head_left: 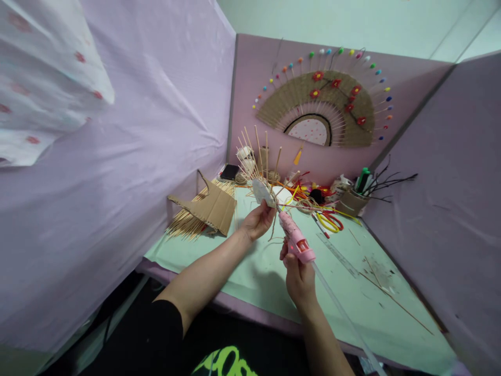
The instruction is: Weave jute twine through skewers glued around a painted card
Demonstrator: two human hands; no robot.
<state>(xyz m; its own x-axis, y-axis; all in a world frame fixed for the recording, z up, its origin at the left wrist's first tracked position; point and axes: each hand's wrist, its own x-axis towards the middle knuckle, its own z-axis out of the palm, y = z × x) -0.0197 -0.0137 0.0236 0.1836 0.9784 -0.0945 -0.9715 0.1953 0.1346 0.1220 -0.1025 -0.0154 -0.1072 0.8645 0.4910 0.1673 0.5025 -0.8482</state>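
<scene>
My left hand [258, 221] is closed on the lower edge of a white disc [263, 192] with thin wooden sticks fanning out from it. A length of twine [274, 225] hangs below the disc. In my right hand [299, 278] is a pink glue gun [294, 236], its nozzle pointing up at the disc's edge. Nozzle and disc look close together; whether they touch I cannot tell. A long clear glue stick [344, 313] runs out of the gun's back end. My left fingertips are partly hidden by the disc.
Cut cardboard [213, 204] lies over a pile of bamboo sticks [183, 225] on the left. Yellow and red-handled scissors [331, 221], a clear ruler [338, 254] and a pot of twigs and markers [352, 201] are on the right. A decorated fan [270, 110] hangs on the back panel.
</scene>
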